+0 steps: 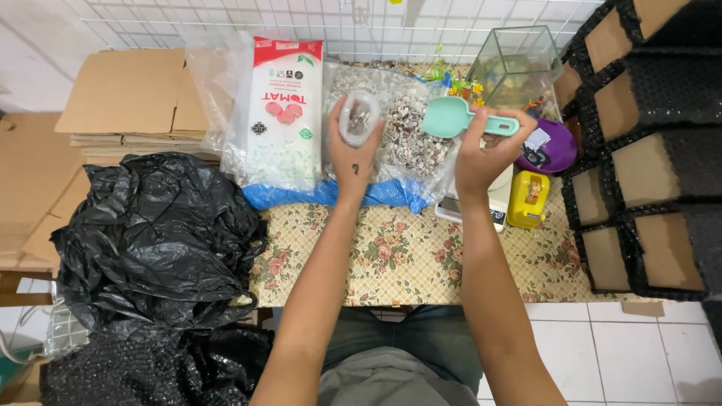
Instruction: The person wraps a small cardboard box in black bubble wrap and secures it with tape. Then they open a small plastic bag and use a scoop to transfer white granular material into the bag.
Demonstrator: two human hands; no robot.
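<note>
My left hand holds up a small clear plastic bag with a few pebbles in it, its mouth open. My right hand grips the handle of a mint-green scoop, whose bowl points left toward the small bag, a short gap between them. Both hands hover over a large clear bag of mixed pebbles lying on the floral-cloth table.
A white and red printed sack lies left of the pebbles. Black plastic bags pile at the left. Flat cardboard, a glass tank, a purple lid, a yellow object, a scale and black grid shelves surround the table.
</note>
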